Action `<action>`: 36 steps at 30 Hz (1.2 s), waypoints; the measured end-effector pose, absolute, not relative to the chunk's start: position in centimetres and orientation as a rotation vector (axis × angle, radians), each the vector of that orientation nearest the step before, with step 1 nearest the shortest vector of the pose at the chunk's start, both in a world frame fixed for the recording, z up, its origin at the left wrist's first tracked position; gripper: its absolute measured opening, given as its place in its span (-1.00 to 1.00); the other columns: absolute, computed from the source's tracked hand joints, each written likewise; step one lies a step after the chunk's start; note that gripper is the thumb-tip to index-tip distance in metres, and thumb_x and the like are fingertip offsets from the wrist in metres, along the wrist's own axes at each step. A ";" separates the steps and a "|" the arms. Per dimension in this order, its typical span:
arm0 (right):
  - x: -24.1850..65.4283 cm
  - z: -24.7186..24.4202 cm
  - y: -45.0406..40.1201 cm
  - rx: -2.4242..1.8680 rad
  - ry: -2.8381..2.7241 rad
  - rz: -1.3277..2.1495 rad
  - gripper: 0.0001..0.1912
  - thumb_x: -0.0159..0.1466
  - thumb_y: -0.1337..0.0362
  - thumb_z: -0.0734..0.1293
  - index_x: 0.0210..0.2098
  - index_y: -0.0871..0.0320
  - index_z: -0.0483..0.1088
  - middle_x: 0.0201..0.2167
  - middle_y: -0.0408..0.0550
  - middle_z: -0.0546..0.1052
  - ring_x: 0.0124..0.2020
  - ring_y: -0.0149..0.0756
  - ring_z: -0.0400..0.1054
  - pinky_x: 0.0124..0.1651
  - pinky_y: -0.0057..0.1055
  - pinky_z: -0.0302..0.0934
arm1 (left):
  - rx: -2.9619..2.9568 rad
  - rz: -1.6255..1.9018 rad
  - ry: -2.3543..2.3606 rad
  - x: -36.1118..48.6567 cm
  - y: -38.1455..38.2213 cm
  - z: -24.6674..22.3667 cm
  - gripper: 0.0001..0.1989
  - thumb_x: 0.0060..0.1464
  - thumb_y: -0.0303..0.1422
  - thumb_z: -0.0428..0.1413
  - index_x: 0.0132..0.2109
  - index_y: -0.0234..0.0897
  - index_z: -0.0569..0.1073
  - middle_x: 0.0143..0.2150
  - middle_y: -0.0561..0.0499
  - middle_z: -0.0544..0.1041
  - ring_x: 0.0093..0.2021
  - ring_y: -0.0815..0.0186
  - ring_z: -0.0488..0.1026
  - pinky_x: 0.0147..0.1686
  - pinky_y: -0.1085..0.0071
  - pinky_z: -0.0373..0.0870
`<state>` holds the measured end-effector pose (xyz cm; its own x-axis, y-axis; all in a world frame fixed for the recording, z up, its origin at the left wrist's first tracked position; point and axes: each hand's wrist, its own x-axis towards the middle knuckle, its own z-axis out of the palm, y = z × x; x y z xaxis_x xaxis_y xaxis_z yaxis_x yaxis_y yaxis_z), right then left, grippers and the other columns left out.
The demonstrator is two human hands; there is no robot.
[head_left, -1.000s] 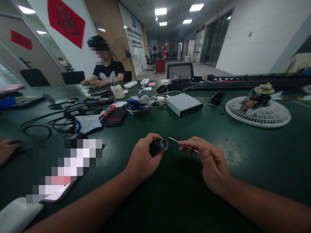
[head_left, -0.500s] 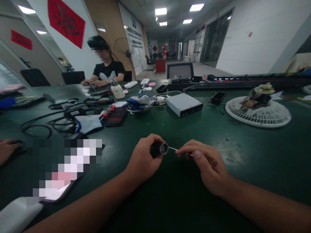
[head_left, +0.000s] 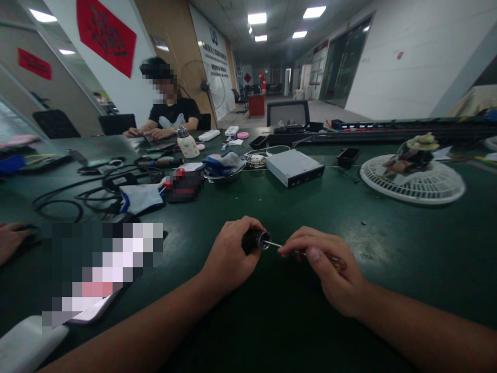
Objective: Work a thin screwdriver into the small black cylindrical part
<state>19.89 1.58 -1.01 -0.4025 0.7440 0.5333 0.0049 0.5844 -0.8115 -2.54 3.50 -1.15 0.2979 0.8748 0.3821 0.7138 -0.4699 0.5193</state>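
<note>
From here the feed looks dim and slightly bluish, lit by rectangular white ceiling light panels [head_left: 257, 19] at upper centre, which glare a little. The dark green workbench top [head_left: 407, 269] holds a soft sheen, shadows stay faint, and the white wall [head_left: 407, 57] at upper right bows with wide-lens distortion.

On the workbench [head_left: 330, 207], ahead of the right hand [head_left: 330, 269]: metal drive box [head_left: 294, 168], steel bowl [head_left: 223, 177] left of it, fan guard [head_left: 411, 192] right of it, cables [head_left: 97, 196] farther left; seated person [head_left: 171, 111] behind the bench.
</note>
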 end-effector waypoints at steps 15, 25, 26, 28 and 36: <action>19.8 -1.2 1.5 -0.712 -1.781 0.863 -0.65 0.49 0.19 0.17 -0.17 0.07 0.60 -0.31 -0.06 0.59 -0.28 -0.28 0.46 -0.22 -0.30 0.29 | 2.307 0.920 1.448 -2.6 3.4 -1.1 -0.71 0.00 -0.56 0.19 -0.13 -0.17 0.47 -0.19 0.02 0.58 -0.15 0.18 0.49 -0.14 0.17 0.45; 19.8 -1.1 1.4 -0.675 -1.799 0.891 -0.68 0.48 0.21 0.18 -0.11 0.06 0.58 -0.27 -0.04 0.58 -0.26 -0.27 0.46 -0.24 -0.31 0.29 | 2.318 0.898 1.435 -2.6 3.4 -1.2 -0.70 0.01 -0.56 0.18 -0.10 -0.17 0.47 -0.17 0.03 0.58 -0.13 0.18 0.49 -0.12 0.18 0.43; 19.8 -1.0 1.4 -0.658 -1.809 0.898 -0.68 0.48 0.22 0.18 -0.10 0.06 0.58 -0.26 -0.04 0.58 -0.26 -0.27 0.46 -0.24 -0.32 0.29 | 2.319 0.903 1.434 -2.6 3.4 -1.2 -0.70 0.01 -0.56 0.18 -0.10 -0.17 0.47 -0.17 0.03 0.58 -0.13 0.19 0.49 -0.12 0.18 0.42; 19.9 -1.0 1.4 -0.631 -1.830 0.909 -0.68 0.47 0.23 0.18 -0.11 0.07 0.58 -0.26 -0.05 0.58 -0.26 -0.28 0.45 -0.24 -0.32 0.29 | 2.317 0.909 1.431 -2.6 3.5 -1.2 -0.70 0.00 -0.57 0.18 -0.10 -0.17 0.48 -0.17 0.03 0.58 -0.14 0.19 0.48 -0.12 0.19 0.42; 19.6 -1.5 1.6 -0.740 -1.761 0.836 -0.65 0.48 0.20 0.18 -0.23 0.13 0.58 -0.34 -0.05 0.56 -0.33 -0.33 0.43 -0.29 -0.35 0.26 | 2.316 0.931 1.421 -2.5 3.5 -1.2 -0.71 -0.01 -0.58 0.18 -0.14 -0.19 0.48 -0.21 0.04 0.57 -0.16 0.21 0.47 -0.12 0.21 0.39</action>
